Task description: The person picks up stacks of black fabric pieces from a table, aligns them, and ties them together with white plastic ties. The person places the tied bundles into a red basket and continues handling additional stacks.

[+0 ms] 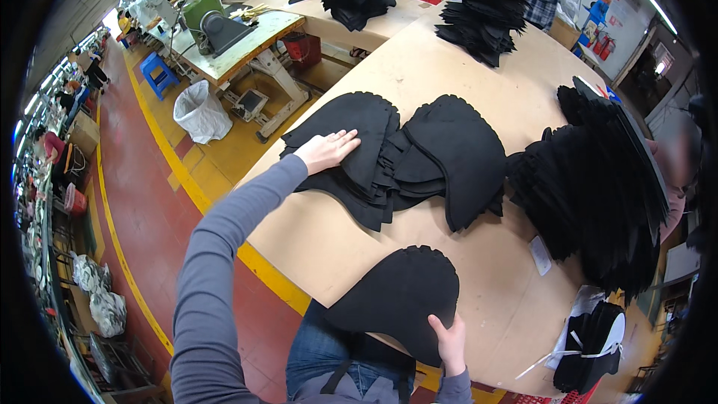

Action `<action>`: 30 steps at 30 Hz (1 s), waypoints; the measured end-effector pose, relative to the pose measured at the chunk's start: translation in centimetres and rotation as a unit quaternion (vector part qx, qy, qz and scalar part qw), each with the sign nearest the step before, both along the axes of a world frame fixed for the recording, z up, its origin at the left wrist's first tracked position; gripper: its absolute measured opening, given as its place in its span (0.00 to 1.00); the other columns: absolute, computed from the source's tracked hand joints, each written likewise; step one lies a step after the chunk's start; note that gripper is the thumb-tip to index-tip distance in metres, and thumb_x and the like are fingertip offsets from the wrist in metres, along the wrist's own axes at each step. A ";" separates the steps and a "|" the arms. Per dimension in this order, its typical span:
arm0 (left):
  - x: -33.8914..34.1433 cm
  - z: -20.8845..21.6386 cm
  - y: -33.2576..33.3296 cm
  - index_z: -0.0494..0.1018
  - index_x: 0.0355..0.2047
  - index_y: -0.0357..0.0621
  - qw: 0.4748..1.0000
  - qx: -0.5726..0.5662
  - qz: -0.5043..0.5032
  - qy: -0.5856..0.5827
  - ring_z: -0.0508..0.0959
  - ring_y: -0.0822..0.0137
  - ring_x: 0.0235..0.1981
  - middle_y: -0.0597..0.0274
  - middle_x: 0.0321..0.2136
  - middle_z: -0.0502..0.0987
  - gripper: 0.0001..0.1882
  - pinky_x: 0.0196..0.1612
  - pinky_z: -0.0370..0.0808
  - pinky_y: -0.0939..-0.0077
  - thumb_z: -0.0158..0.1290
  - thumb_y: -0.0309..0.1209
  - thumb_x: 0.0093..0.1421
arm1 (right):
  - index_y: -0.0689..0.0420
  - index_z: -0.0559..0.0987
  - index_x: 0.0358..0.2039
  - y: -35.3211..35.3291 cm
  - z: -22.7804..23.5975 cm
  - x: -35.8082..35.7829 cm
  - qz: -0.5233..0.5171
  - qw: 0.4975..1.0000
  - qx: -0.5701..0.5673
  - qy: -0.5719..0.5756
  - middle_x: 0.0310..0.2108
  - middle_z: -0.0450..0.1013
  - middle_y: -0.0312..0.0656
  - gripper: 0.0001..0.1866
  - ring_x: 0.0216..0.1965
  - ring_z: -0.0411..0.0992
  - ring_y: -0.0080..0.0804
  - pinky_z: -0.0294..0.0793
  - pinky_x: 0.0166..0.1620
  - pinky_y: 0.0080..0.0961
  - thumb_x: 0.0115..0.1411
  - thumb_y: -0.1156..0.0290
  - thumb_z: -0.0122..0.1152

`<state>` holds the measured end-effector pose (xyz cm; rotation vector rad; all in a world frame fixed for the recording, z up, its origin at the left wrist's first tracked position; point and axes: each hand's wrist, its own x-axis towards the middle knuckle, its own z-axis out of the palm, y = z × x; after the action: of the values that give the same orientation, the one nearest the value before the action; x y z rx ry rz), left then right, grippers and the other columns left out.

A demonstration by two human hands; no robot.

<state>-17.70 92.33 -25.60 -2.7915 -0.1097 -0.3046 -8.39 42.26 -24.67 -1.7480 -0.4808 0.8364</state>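
The black fabric piece (396,292) lies at the near edge of the counter (321,247), partly overhanging it. My right hand (449,343) pinches its lower rim, fingers closed on the cloth. My left hand (327,151) lies flat and open on the fanned pile of black pieces (404,161) farther up the counter, gripping nothing. I judge this as the sorting step, one piece drawn apart from the pile. The next move, I think, calls for a firm pinch on a single layer, so neighbours do not drag along.
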 end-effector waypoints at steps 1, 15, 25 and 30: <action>0.4 0.1 -0.6 0.64 0.60 0.46 0.997 -0.064 0.042 -0.019 0.76 0.55 0.53 0.51 0.59 0.69 0.28 0.52 0.77 0.67 0.50 0.23 0.56 | 0.69 0.74 0.48 0.0 -0.1 -0.1 -0.005 1.000 0.006 0.003 0.41 0.78 0.48 0.21 0.42 0.77 0.34 0.74 0.48 0.28 0.59 0.69 0.65; -7.3 14.1 -25.9 0.75 0.50 0.38 0.933 -0.266 0.001 -0.243 0.78 0.54 0.52 0.49 0.50 0.77 0.28 0.54 0.75 0.64 0.59 0.26 0.45 | 0.61 0.60 0.65 -2.1 -0.5 5.1 0.115 0.903 0.020 0.413 0.61 0.65 0.48 0.51 0.63 0.62 0.39 0.62 0.63 0.35 0.62 0.27 0.25; -11.4 5.1 -28.7 0.60 0.63 0.36 0.769 -0.614 0.164 -0.064 0.51 0.45 0.69 0.42 0.66 0.58 0.37 0.68 0.54 0.57 0.58 0.41 0.59 | 0.68 0.72 0.55 -0.2 3.5 1.9 0.007 0.972 -0.076 0.224 0.54 0.71 0.48 0.31 0.55 0.69 0.34 0.67 0.58 0.30 0.57 0.62 0.68; -9.9 2.1 -30.0 0.64 0.60 0.36 0.754 -0.623 0.188 -0.083 0.49 0.40 0.69 0.40 0.65 0.58 0.38 0.68 0.53 0.53 0.62 0.46 0.56 | 0.70 0.72 0.53 0.5 3.6 0.2 0.005 0.914 -0.053 -0.402 0.50 0.73 0.54 0.33 0.48 0.74 0.47 0.72 0.53 0.32 0.52 0.63 0.72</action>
<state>-27.62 62.30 -23.47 -3.8520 -1.3712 -0.4983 -8.22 42.72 -21.07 -2.1581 -0.9935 0.1008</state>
